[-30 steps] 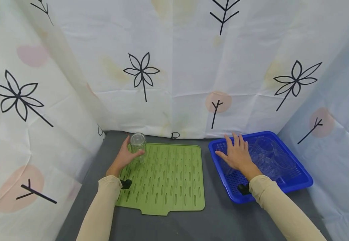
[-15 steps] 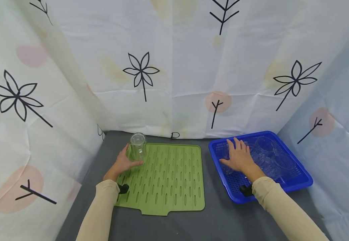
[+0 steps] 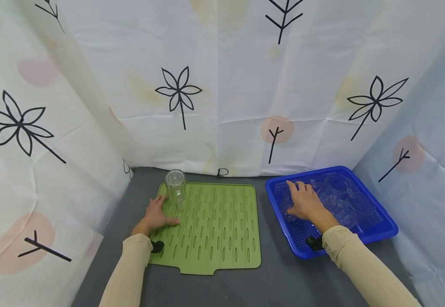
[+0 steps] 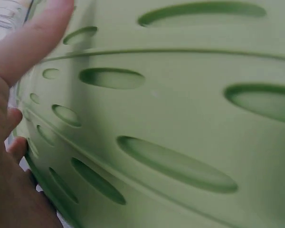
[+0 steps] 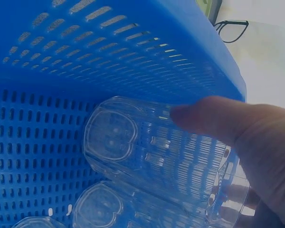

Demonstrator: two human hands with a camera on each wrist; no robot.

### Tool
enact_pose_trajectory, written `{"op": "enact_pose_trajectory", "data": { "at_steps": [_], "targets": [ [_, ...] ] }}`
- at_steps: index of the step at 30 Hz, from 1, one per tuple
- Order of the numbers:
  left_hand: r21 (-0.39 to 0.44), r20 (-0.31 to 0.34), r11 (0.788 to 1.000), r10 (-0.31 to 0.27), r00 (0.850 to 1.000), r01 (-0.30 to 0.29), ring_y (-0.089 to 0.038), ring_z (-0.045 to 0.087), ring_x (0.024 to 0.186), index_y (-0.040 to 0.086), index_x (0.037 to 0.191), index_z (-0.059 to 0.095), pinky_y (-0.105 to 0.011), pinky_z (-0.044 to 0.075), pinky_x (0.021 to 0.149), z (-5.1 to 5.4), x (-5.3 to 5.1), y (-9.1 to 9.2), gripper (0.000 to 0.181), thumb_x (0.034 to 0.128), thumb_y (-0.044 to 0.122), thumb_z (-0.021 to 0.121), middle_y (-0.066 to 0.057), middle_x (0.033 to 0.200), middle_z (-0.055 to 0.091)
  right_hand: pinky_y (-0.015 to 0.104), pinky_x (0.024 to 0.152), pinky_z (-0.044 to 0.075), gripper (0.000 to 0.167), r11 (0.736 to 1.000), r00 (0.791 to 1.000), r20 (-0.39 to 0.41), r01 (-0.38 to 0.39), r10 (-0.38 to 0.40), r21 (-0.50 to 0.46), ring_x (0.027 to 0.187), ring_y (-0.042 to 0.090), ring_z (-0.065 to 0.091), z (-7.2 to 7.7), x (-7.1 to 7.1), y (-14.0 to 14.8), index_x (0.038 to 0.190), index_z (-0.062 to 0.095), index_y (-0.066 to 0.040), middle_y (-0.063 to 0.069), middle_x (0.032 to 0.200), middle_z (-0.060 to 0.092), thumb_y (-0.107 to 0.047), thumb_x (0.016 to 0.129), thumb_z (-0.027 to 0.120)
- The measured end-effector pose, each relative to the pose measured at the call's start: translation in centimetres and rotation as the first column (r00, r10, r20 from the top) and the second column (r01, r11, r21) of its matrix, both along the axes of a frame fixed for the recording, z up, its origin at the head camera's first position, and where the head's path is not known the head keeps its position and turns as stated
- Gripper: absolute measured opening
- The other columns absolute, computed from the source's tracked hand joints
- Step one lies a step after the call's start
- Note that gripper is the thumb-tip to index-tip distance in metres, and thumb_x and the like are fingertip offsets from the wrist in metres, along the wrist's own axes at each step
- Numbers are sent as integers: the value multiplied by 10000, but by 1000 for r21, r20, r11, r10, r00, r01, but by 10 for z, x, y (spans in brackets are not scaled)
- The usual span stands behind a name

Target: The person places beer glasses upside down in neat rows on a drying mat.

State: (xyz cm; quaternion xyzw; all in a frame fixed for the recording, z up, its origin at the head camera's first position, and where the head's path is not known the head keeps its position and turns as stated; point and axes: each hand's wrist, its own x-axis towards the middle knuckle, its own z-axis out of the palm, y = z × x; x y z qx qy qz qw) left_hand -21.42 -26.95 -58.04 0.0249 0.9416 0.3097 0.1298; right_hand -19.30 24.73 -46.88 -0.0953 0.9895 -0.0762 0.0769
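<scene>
A clear drinking glass [image 3: 175, 187] stands upside down on the far left corner of the green drying mat [image 3: 222, 230]. Just in front of it, my left hand [image 3: 155, 215] is apart from the glass, fingers and thumb spread low over the mat. In the blue basket [image 3: 293, 249], my right hand [image 3: 306, 202] reaches down among clear glasses. The right wrist view shows my thumb [image 5: 209, 114] against the side of a ribbed clear glass [image 5: 156, 142] lying along the basket wall. My fingers show through its far end, so I grip it around that end.
More clear glasses [image 3: 339, 200] lie in the right part of the basket; another glass [image 5: 102, 209] lies beside the gripped one. A patterned white cloth [image 3: 238, 145] hangs behind and on both sides of the grey table [image 3: 238, 290].
My left hand has let go of the upside-down glass and drawn back toward me. My right hand has gone lower into the basket, its fingers curling onto a glass.
</scene>
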Motion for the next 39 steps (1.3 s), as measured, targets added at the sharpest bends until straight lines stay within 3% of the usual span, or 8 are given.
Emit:
{"op": "enact_pose_trajectory", "data": {
  "at_steps": [10,20,26,32,39],
  "targets": [
    [-29,27,998,-51,998,52,-609,-87,1512,19,1623,207,-804,84,1162,-2,4,-4,1175,767,449,887,-304,1686,25,674,993,456,938,1000,1000,9,-16,16,4,1245,580,451,5,1,-1,1557,334,-17,372,1417,431,-264,824,865],
    [-3,37,998,-60,997,60,-588,-106,1515,-30,1605,214,-756,13,1202,0,4,-6,923,934,312,748,-323,1675,-3,733,1115,332,903,999,999,6,-37,37,-10,1288,607,423,7,4,-2,1531,383,-7,375,1424,435,-278,820,869],
    [13,37,998,-66,997,66,-596,-110,1509,-38,1602,214,-766,8,1193,4,5,-6,854,969,260,705,-329,1670,-9,762,1148,248,912,999,999,3,-33,33,-21,1322,619,389,11,5,-3,1535,381,-11,377,1436,423,-273,814,874],
    [21,42,997,-75,996,74,-597,-121,1505,-30,1603,217,-763,-6,1192,5,5,-6,763,1011,198,639,-329,1669,-14,762,1152,240,910,999,1000,-3,-31,31,-16,1311,614,401,16,5,-5,1532,390,-15,372,1420,435,-270,808,879],
    [19,23,999,-47,999,46,-588,-112,1512,-11,1603,245,-750,-14,1202,-4,1,-9,731,1025,240,614,-312,1678,4,758,1150,254,907,999,999,-9,-37,37,-4,1303,619,412,23,6,-7,1523,397,-11,376,1418,442,-284,805,881]
  ]
}}
